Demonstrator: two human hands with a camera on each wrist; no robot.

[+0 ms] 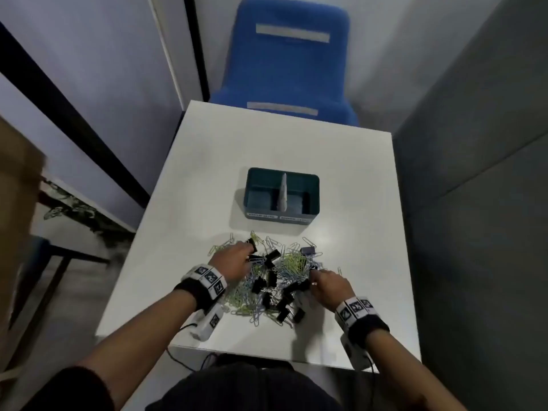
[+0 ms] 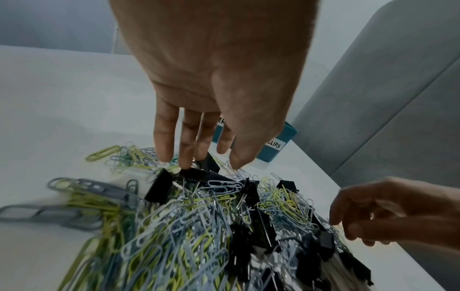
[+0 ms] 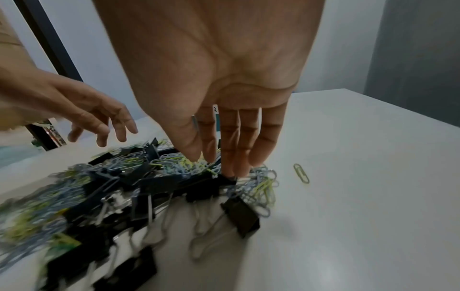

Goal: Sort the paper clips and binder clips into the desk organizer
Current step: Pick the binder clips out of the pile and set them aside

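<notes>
A mixed heap of light blue, yellow-green and grey paper clips (image 1: 292, 264) and black binder clips (image 1: 271, 278) lies on the white table, in front of the teal two-compartment desk organizer (image 1: 315, 197). My left hand (image 1: 250, 250) reaches into the far left of the heap. Its straight fingers (image 2: 185, 155) touch a black binder clip (image 2: 210, 163) and hold nothing. My right hand (image 1: 312, 280) is at the heap's right edge. Its straight fingertips (image 3: 231, 169) press down into paper clips (image 3: 259, 185) above a binder clip (image 3: 242, 218). Both organizer compartments look empty.
One yellow-green paper clip (image 3: 301, 173) lies alone to the right of the heap. A white divider (image 1: 283, 192) splits the organizer, whose front carries labels (image 2: 273, 145). A blue chair (image 1: 287, 69) stands beyond the table's far edge. Bare tabletop (image 1: 355, 188) surrounds the organizer.
</notes>
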